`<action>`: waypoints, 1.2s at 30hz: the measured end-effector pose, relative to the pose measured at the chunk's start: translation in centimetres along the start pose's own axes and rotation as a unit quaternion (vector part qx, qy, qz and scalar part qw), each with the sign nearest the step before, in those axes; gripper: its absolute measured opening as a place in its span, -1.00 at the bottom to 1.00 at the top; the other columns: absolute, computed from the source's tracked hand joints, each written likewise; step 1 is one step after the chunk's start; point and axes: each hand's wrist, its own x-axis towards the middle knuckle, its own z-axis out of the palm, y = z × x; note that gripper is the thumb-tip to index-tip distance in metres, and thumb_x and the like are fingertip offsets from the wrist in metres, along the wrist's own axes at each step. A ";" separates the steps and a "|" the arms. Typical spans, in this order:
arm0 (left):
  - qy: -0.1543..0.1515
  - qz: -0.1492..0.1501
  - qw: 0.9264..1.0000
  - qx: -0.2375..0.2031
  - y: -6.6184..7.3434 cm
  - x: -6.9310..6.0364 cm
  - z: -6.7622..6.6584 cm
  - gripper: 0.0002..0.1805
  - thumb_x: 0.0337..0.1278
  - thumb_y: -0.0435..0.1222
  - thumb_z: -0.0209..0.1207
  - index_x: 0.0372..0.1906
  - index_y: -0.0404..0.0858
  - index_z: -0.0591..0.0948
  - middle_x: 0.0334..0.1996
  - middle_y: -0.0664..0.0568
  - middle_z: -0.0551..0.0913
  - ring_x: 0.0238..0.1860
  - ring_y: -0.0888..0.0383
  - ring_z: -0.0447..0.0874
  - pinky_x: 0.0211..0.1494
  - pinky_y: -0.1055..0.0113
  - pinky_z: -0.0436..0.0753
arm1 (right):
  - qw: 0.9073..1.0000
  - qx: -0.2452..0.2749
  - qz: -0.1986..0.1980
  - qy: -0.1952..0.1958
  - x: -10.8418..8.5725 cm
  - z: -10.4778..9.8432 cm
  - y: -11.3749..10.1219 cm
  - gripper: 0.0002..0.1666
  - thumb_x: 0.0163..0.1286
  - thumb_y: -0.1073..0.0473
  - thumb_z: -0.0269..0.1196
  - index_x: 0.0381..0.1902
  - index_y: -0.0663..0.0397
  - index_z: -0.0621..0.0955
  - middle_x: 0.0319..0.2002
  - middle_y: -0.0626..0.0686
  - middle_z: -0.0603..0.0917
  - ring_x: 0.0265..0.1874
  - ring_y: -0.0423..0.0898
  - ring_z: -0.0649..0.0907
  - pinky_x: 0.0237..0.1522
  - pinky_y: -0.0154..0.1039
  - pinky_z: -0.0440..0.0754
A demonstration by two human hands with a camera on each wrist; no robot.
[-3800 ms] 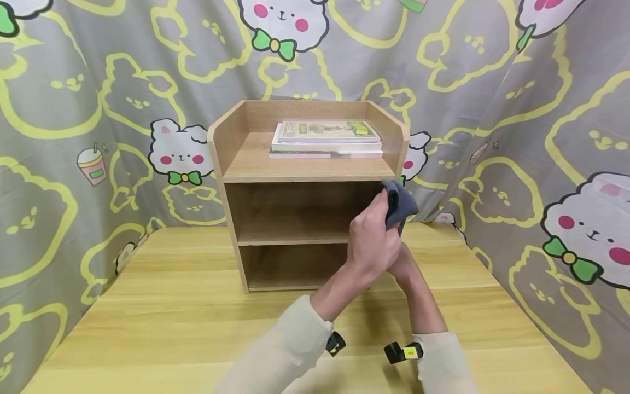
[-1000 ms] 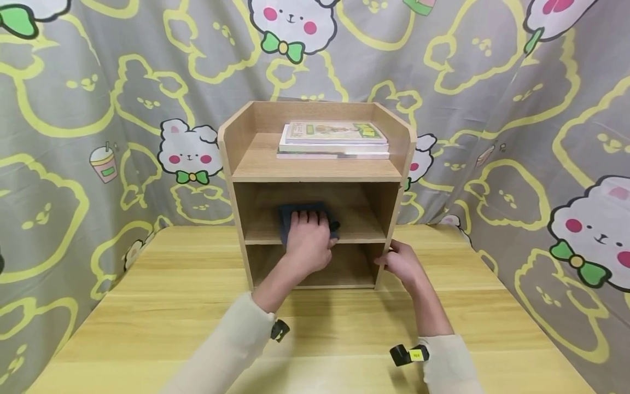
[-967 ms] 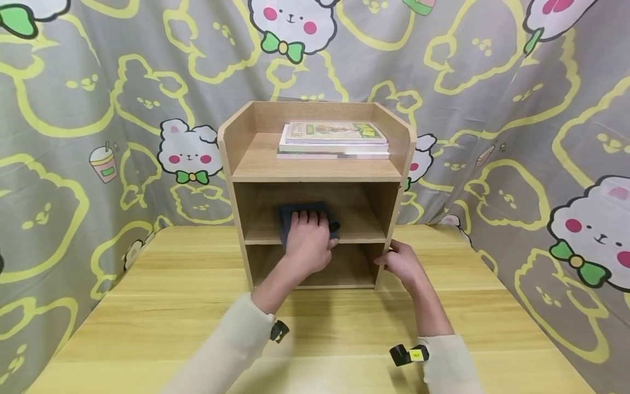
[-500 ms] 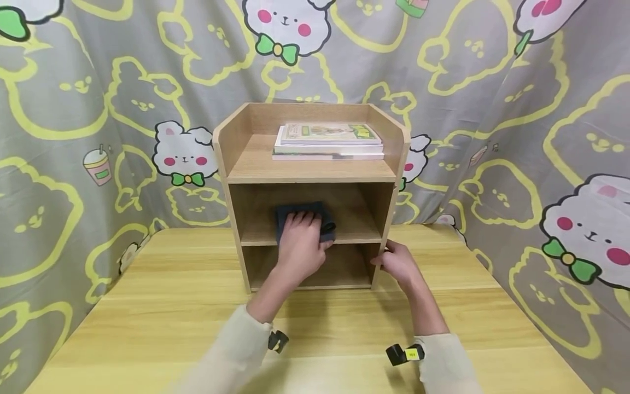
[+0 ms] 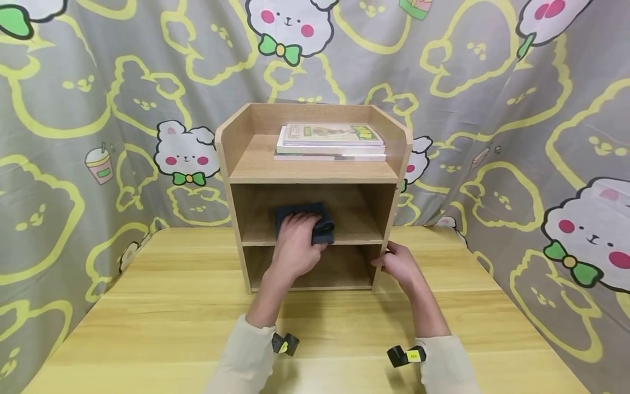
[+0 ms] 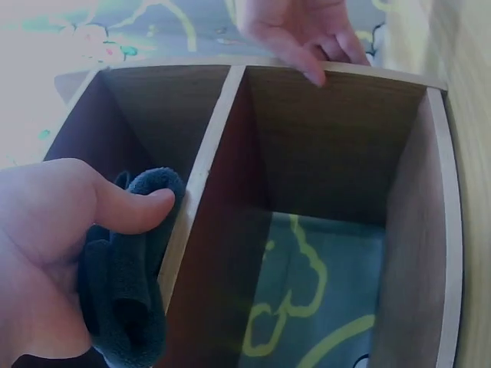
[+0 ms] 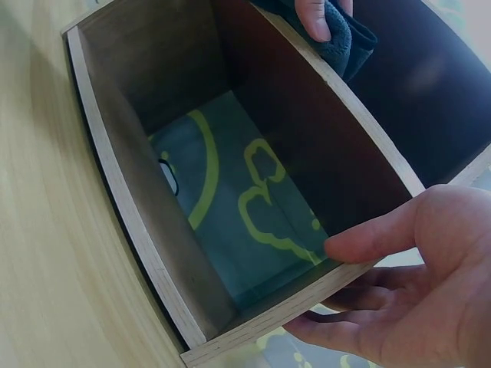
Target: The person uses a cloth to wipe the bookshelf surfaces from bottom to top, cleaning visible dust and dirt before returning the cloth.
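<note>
A small wooden shelf unit (image 5: 315, 179) stands on the table. On its middle board lies a folded dark blue-grey cloth (image 5: 322, 230), held under my left hand (image 5: 295, 249). The left thumb (image 6: 142, 208) presses against the cloth's near fold at the board's front edge, and the other left fingers are partly hidden from the head view. My right hand (image 5: 401, 265) grips the unit's right side panel low down. In the right wrist view, the right thumb (image 7: 376, 236) is on the inner face and the fingers are round the outside.
A stack of several books or booklets (image 5: 331, 142) lies on the top board. Behind and at both sides hangs a grey patterned curtain (image 5: 197, 93). The light wooden table (image 5: 162, 317) extends in front of the unit. A black wrist camera (image 5: 406, 355) sits by the right sleeve.
Earlier both hands were at the unit's upper right edge with the cloth. The left hand took it to the middle board; the right moved down the side panel. Lately the left hand shifted slightly left.
</note>
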 end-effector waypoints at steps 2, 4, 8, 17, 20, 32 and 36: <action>0.011 -0.012 0.999 -0.031 -0.3 0.0 0.1 -0.47 -0.01 -0.25 0.47 0.14 -0.21 0.65 0.09 -0.07 0.71 0.23 -0.10 0.58 0.43 -0.01 0.36 | 1.000 0.003 -0.001 -0.001 0.0 0.0 0.0 -0.35 0.19 0.38 0.25 0.30 0.35 0.50 -0.02 0.23 0.68 -0.08 -0.05 0.62 0.00 -0.17 0.62; 0.032 -0.035 0.996 -0.081 -0.6 -0.1 0.2 -0.50 -0.07 -0.28 0.51 0.06 -0.17 0.66 0.02 -0.06 0.73 0.17 -0.10 0.60 0.36 0.00 0.42 | 1.000 0.007 -0.001 0.000 0.0 0.0 0.0 -0.34 0.19 0.38 0.26 0.30 0.35 0.50 -0.01 0.22 0.68 -0.08 -0.05 0.62 -0.01 -0.18 0.62; 0.090 -0.050 0.982 -0.156 -1.1 -0.6 0.6 -0.52 -0.21 -0.39 0.56 -0.08 -0.16 0.63 -0.10 -0.07 0.73 0.11 -0.10 0.62 0.36 0.02 0.45 | 1.000 0.010 -0.001 0.002 -0.1 0.0 -0.1 -0.34 0.17 0.38 0.27 0.29 0.35 0.51 -0.03 0.19 0.68 -0.09 -0.05 0.62 -0.03 -0.18 0.62; 0.115 -0.002 0.982 -0.150 -1.3 -1.0 0.3 -0.54 -0.27 -0.39 0.61 -0.13 -0.24 0.70 -0.01 -0.09 0.76 0.18 -0.07 0.67 0.56 -0.09 0.20 | 1.000 0.012 0.000 0.006 -0.1 0.1 -0.1 -0.37 0.14 0.38 0.28 0.23 0.35 0.54 -0.15 0.13 0.68 -0.17 -0.08 0.61 -0.07 -0.21 0.60; 0.080 -0.007 0.985 -0.155 -1.4 -1.2 -0.6 -0.42 -0.25 -0.36 0.61 0.04 -0.25 0.71 0.14 -0.13 0.71 0.29 -0.10 0.60 0.57 -0.14 0.16 | 1.000 0.016 0.001 0.007 0.0 0.1 -0.1 -0.36 0.14 0.39 0.28 0.25 0.34 0.54 -0.13 0.14 0.68 -0.16 -0.08 0.61 -0.05 -0.20 0.61; 0.095 -0.156 0.944 -0.274 -4.6 -4.0 -7.7 -0.41 0.07 -0.11 0.49 0.25 -0.06 0.62 0.21 0.02 0.67 0.27 0.04 0.62 0.34 0.08 0.54 | 1.000 0.018 -0.007 -0.010 -0.1 0.1 -0.1 -0.35 0.18 0.37 0.29 0.28 0.35 0.51 -0.13 0.14 0.67 -0.12 -0.08 0.63 0.02 -0.16 0.63; 0.133 -0.233 0.925 -0.269 -6.8 -5.2 -9.6 -0.51 0.16 -0.06 0.42 0.17 -0.09 0.66 0.04 0.01 0.77 0.05 0.20 0.75 0.12 0.34 0.66 | 1.000 0.015 -0.005 -0.013 -0.2 -0.1 0.0 -0.34 0.21 0.36 0.28 0.30 0.36 0.48 -0.07 0.17 0.66 -0.05 -0.04 0.63 0.09 -0.10 0.63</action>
